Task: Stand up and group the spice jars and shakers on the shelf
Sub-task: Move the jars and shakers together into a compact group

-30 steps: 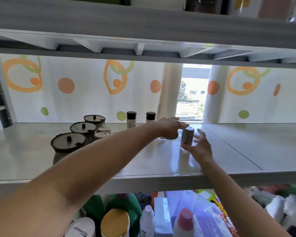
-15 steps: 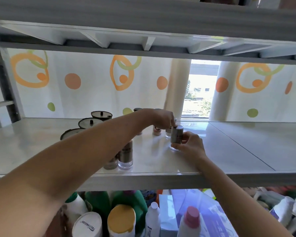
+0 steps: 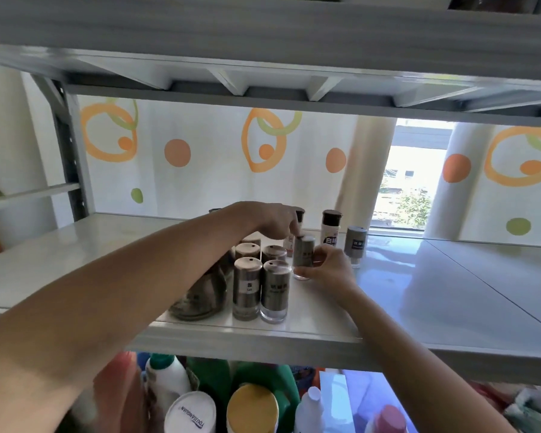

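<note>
There is a single view, from a wide-angle camera worn on the person's head, looking forward and slightly down across a white shelf [image 3: 434, 295] at about the shelf's own height. The underside of the shelf above [image 3: 263, 73] crosses the top of the frame and bends with the lens. Both forearms reach in from the bottom edge, so the lens sits close behind them. The fingers [image 3: 317, 256] of the right hand [image 3: 330, 268] and the left hand [image 3: 275, 220] meet near mid-frame. Beyond the fingers, a patterned curtain [image 3: 200, 157] fills the background; below them, bottles [image 3: 252, 407] on a lower level show.
</note>
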{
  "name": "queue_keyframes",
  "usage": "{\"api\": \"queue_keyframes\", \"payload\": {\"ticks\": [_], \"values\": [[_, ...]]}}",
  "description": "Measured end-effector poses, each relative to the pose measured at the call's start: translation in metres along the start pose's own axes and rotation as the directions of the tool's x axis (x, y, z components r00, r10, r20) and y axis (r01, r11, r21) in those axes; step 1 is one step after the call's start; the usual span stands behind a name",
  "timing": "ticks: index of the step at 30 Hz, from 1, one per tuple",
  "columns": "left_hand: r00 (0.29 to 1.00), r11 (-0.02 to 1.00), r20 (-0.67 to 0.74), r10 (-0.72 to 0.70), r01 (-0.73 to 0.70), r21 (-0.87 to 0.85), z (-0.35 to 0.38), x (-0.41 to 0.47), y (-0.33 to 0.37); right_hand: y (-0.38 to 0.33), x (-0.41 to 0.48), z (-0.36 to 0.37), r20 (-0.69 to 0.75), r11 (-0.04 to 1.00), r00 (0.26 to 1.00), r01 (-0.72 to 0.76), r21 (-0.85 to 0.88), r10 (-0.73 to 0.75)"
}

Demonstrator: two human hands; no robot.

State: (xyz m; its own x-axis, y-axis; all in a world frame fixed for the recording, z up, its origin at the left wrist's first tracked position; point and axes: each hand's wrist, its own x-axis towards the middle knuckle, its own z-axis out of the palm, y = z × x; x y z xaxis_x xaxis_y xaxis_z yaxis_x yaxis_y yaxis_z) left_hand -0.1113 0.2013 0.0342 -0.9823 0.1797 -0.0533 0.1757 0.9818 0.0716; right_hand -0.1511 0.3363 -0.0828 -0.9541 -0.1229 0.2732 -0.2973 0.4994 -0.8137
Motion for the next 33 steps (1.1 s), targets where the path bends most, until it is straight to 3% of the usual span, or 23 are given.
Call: {"api": "queue_keyframes", "payload": {"ticks": [14, 33], "values": [[0.998, 0.996, -0.002, -0.057, 0.057, -0.068, -0.001, -0.010, -0.028, -0.014, 0.001, 0.010, 0.140, 0.955, 0.986, 0.052, 0.293, -0.096], [0.997, 0.997, -0.001, -0.073, 0.073, -0.032, -0.003, -0.024, -0.044, -0.021, -0.005, 0.014, 0.225, 0.908, 0.960, 0.060, 0.415, -0.167]]}}
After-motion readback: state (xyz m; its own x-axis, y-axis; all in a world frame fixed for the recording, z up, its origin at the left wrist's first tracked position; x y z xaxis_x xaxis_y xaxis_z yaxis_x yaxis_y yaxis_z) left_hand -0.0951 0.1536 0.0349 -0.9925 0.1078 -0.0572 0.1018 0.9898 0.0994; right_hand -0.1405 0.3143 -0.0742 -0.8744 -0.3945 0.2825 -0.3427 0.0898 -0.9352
